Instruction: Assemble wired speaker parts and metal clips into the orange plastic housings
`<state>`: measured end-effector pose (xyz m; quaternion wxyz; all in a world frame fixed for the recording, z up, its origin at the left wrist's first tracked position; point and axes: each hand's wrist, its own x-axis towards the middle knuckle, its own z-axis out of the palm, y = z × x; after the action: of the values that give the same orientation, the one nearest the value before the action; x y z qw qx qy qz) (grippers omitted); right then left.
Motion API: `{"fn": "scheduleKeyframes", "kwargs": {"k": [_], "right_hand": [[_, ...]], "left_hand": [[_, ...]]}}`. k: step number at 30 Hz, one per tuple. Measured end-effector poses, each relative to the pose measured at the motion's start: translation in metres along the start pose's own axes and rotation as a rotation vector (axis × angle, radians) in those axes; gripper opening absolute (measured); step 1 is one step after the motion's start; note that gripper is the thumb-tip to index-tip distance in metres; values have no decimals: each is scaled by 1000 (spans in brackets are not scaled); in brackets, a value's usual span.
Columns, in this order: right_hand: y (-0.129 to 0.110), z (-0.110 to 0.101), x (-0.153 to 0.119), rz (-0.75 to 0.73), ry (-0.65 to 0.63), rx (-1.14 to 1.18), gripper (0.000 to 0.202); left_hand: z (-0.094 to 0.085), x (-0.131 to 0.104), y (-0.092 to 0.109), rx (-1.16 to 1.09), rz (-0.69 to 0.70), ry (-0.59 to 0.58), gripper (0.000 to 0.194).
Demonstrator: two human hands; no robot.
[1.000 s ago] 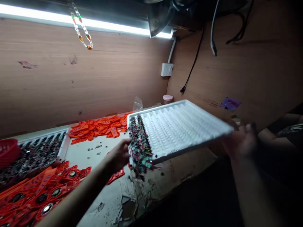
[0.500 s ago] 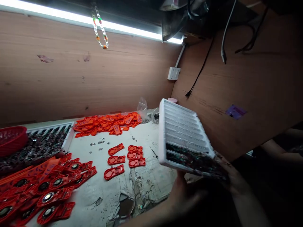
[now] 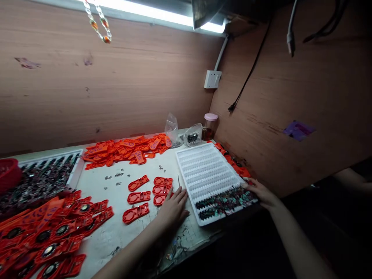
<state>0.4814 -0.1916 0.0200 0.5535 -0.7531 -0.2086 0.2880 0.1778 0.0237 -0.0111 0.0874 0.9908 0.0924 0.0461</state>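
A white ribbed tray (image 3: 207, 169) lies flat on the bench near its front right corner. Small dark electronic parts (image 3: 225, 202) fill its nearest rows. My left hand (image 3: 173, 208) rests flat on the bench against the tray's left edge, fingers apart, holding nothing. My right hand (image 3: 259, 191) touches the tray's right front corner with spread fingers. Several empty orange plastic pieces (image 3: 148, 193) lie in rows just left of my left hand.
A heap of orange pieces (image 3: 124, 151) lies at the back. Orange pieces fitted with round parts (image 3: 52, 232) cover the front left. A second tray of parts (image 3: 40, 180), a red basket (image 3: 8, 174), plastic bags (image 3: 181, 133) and a pink-lidded jar (image 3: 209, 126) stand around.
The tray, held tilted in the air by both hands, has been turned and set down flat on the bench. The left hand moved to its left edge, the right to its corner.
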Motion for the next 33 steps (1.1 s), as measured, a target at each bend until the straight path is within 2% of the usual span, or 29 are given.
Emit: {"fn": "scheduleKeyframes", "kwargs": {"k": [4,6,8,10,12,14,16,20,23,26,28,30,31,33], "right_hand": [[4,15,35,-124,143,-84,74],[-3,16,38,-204,238,-145,79],[-14,20,27,-352,320,-280,70],[-26,33,7,-575,293,-471,48],[-36,55,-15,-746,44,-558,32],[-40,77,-33,-817,-233,-602,31],[-39,91,-43,-853,-314,-643,35],[-29,85,-52,-890,-115,-596,38],[-15,77,-61,-872,-66,-573,40],[-2,76,-71,-851,-44,-522,43],[1,75,-75,-849,51,-471,44],[1,72,-75,-830,127,-441,43],[-1,70,-72,-812,112,-434,42],[-7,67,-64,-773,-44,-459,39]], "left_hand": [[2,-3,-4,10,-2,104,51],[-2,-5,0,1,-52,241,40],[-8,-6,12,-38,-140,406,35],[-15,-1,30,-107,-144,459,40],[-18,9,49,-167,-61,359,64],[-17,23,60,-179,-38,216,75],[-14,36,61,-158,-67,105,67],[-17,56,45,-111,-55,14,50],[-25,71,37,-87,-13,16,46],[-29,92,35,-110,107,-6,47],[-29,104,33,-144,138,-44,43],[-29,112,30,-160,99,-64,42],[-29,113,28,-171,88,-57,44],[-31,112,26,-213,139,-28,49]]}}
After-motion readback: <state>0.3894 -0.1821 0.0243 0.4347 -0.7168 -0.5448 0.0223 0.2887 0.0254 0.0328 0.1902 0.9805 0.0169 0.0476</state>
